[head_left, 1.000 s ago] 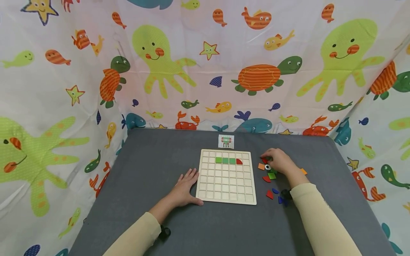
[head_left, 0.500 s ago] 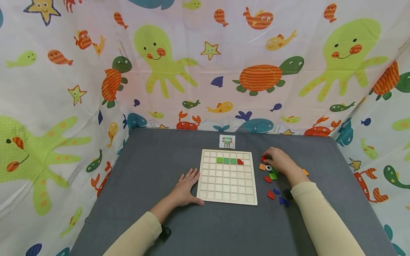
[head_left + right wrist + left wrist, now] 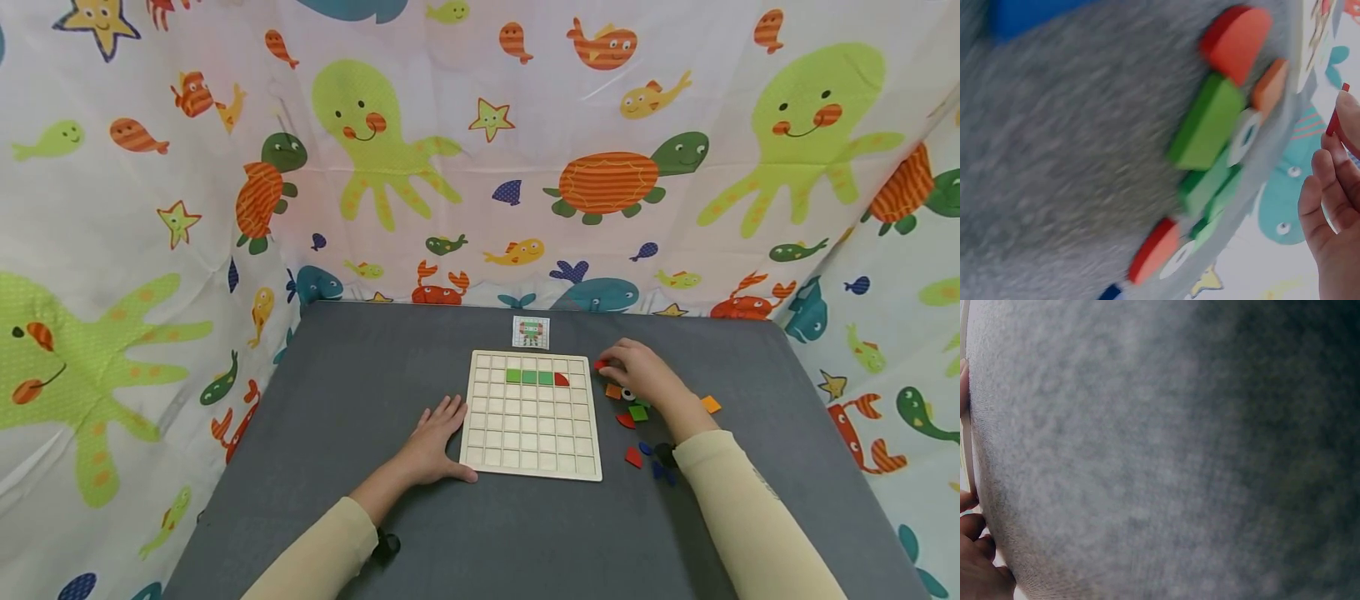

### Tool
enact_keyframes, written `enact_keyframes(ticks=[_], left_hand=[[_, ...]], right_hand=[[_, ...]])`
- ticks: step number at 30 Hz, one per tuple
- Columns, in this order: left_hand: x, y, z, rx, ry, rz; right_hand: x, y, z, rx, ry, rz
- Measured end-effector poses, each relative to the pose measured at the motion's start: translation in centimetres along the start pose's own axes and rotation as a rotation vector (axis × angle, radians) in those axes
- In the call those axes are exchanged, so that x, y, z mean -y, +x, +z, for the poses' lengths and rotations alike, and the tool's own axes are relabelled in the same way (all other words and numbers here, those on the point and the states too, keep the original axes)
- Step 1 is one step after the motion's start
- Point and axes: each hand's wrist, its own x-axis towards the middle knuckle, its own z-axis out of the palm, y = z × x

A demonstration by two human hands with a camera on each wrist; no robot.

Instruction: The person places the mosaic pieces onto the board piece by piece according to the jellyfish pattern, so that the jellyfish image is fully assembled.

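My right hand [image 3: 641, 369] pinches a small red flat tile [image 3: 601, 364] between thumb and fingertips, just off the board's right edge. In the right wrist view the red tile [image 3: 1335, 119] shows edge-on in the pinch. My left hand [image 3: 431, 442] lies spread at the left side of the wooden grid board [image 3: 528, 439], fingertips on its edge and thumb by the lower left corner. Several green squares [image 3: 529, 377] and a red quarter-circle tile [image 3: 561, 380] sit in one row near the board's top. The left wrist view shows mostly blurred grey cloth.
Loose tiles lie right of the board: an orange square [image 3: 613, 391], a green square [image 3: 638, 412], a red quarter-circle [image 3: 626, 421], another red piece [image 3: 633, 457] and blue pieces [image 3: 660, 472]. An orange tile [image 3: 710, 404] lies beyond my right wrist. A printed pattern card [image 3: 531, 332] lies behind the board.
My right hand has lifted the red tile from the loose pieces and moved slightly left and away from me, towards the board. My left hand has stayed in place.
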Motion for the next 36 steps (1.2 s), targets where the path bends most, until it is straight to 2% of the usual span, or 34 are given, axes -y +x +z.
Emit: enact_keyframes(ticks=[8, 17, 36], left_hand=[[0.1, 0.0, 0.1, -0.005, 0.004, 0.006], [0.2, 0.0, 0.1, 0.002, 0.014, -0.001], [0.2, 0.2, 0.2, 0.01, 0.017, -0.012]], right_hand=[[2.8, 0.9, -0.4, -0.038, 0.021, -0.063], [5.5, 1.8, -0.4, -0.039, 0.043, -0.11], [9.4, 4.2, 1.5, -0.019, 0.028, -0.171]])
